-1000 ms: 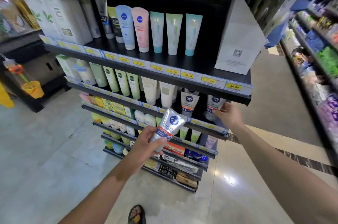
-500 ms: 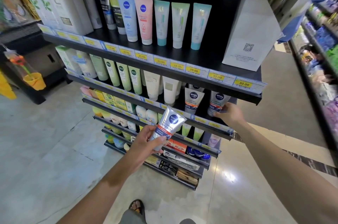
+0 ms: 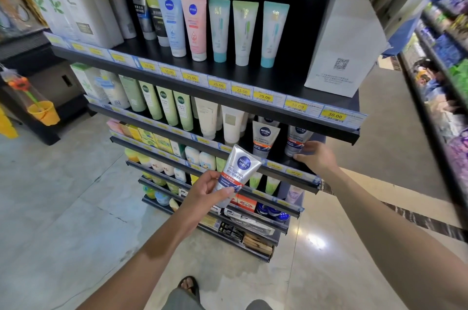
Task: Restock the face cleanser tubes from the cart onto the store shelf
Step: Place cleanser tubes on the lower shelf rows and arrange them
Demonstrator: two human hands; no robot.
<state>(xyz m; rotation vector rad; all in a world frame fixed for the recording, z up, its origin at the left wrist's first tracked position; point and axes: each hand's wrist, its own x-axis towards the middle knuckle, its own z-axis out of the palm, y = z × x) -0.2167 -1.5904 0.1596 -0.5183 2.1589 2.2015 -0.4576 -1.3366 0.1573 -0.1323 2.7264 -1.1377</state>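
My left hand (image 3: 203, 192) grips a silver face cleanser tube (image 3: 236, 170) with a blue round logo, held upright in front of the second shelf (image 3: 291, 172). At that shelf's right end my right hand (image 3: 314, 157) has its fingers round the base of a matching tube (image 3: 297, 138) standing there. Another matching tube (image 3: 264, 138) stands just left of it. The cart is out of view.
A black shelf unit carries rows of tubes on the top shelf (image 3: 202, 74) and a white paper bag (image 3: 342, 38) at its right end. Lower shelves hold boxes and bottles. Another stocked rack (image 3: 445, 86) lines the right side. A yellow bucket (image 3: 44, 113) hangs at left.
The view has drawn closer to the shelf. My right hand has shifted slightly along the standing tube's base; my left hand keeps its tube in about the same place.
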